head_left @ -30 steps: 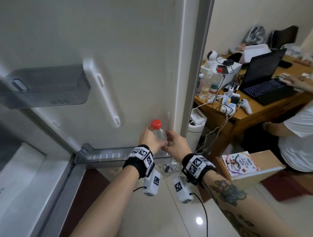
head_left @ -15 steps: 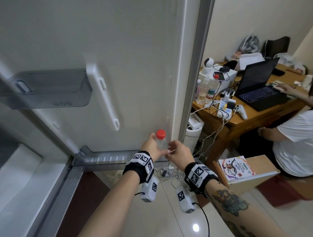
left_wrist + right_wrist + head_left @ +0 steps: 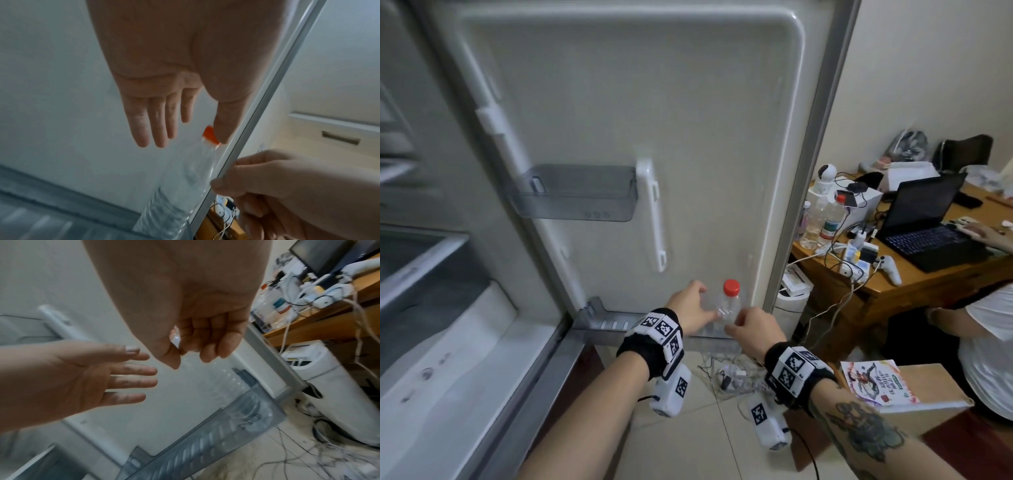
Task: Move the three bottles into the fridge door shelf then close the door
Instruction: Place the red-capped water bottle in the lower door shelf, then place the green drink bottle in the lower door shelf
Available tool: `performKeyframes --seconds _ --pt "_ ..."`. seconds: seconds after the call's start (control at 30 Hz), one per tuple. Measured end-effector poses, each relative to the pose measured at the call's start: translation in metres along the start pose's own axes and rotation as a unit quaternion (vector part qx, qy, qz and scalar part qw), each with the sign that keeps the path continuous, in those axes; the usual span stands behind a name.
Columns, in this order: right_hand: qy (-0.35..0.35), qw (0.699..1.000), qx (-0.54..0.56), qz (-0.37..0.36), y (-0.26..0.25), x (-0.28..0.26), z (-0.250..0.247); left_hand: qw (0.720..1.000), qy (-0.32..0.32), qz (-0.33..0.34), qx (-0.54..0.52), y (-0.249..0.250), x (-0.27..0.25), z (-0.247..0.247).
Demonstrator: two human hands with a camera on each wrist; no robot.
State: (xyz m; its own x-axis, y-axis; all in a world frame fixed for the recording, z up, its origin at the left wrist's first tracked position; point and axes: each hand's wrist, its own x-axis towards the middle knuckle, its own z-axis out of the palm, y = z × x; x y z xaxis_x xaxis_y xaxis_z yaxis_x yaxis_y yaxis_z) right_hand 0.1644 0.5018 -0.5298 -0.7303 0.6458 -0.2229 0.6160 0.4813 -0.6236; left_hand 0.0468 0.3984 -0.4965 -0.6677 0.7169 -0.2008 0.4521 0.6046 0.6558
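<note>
A clear bottle (image 3: 727, 308) with a red cap (image 3: 731, 287) stands upright at the right end of the bottom door shelf (image 3: 613, 325) of the open fridge door. My left hand (image 3: 691, 301) hovers just left of it, fingers straight and spread, off the bottle (image 3: 185, 186). My right hand (image 3: 750, 329) is at the bottle's lower right, its thumb and curled fingers lightly round the body (image 3: 197, 374). Two more bottles (image 3: 832, 219) stand on the wooden desk (image 3: 914, 284) to the right. In the right wrist view the palm (image 3: 185, 288) hides the cap.
A grey upper door bin (image 3: 575, 192) hangs on the door's left. Right of the door stand a white bin (image 3: 791, 305) and a cardboard box (image 3: 928, 390). Cables (image 3: 726, 377) lie on the tiled floor. Another person (image 3: 989, 342) sits at a laptop (image 3: 924, 219).
The bottle went down into the bottom door shelf. My left hand let go of it and spread its fingers. The head view widened to show more of the door.
</note>
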Motion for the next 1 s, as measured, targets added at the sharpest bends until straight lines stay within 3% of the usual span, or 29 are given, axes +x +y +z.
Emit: performKeyframes --seconds 0.1,0.2,0.37,0.53,0.7,0.93,1.0 --pt "0.008 0.997 -0.009 -0.079 -0.040 -0.022 -0.009 0.998 0.034 0.049 -0.010 0.009 -0.040 -0.033" --pt "0.060 0.981 0.012 -0.187 -0.106 -0.048 -0.037 0.988 0.107 0.108 -0.032 0.024 -0.088 -0.091" --pt "0.098 0.904 0.136 -0.393 -0.262 -0.090 -0.087 0.927 0.335 0.166 -0.030 0.058 -0.171 -0.233" --pt "0.044 0.840 0.246 -0.482 -0.400 -0.129 -0.108 0.858 0.491 0.145 0.041 0.097 -0.256 -0.351" --pt "-0.012 0.793 0.276 -0.543 -0.503 -0.173 -0.120 0.800 0.588 0.087 0.078 0.114 -0.327 -0.432" --pt "-0.065 0.769 0.254 -0.583 -0.592 -0.229 -0.106 0.729 0.673 -0.026 0.121 0.094 -0.405 -0.494" --pt "-0.079 0.766 0.233 -0.594 -0.609 -0.238 -0.096 0.726 0.674 -0.056 0.123 0.083 -0.418 -0.499"
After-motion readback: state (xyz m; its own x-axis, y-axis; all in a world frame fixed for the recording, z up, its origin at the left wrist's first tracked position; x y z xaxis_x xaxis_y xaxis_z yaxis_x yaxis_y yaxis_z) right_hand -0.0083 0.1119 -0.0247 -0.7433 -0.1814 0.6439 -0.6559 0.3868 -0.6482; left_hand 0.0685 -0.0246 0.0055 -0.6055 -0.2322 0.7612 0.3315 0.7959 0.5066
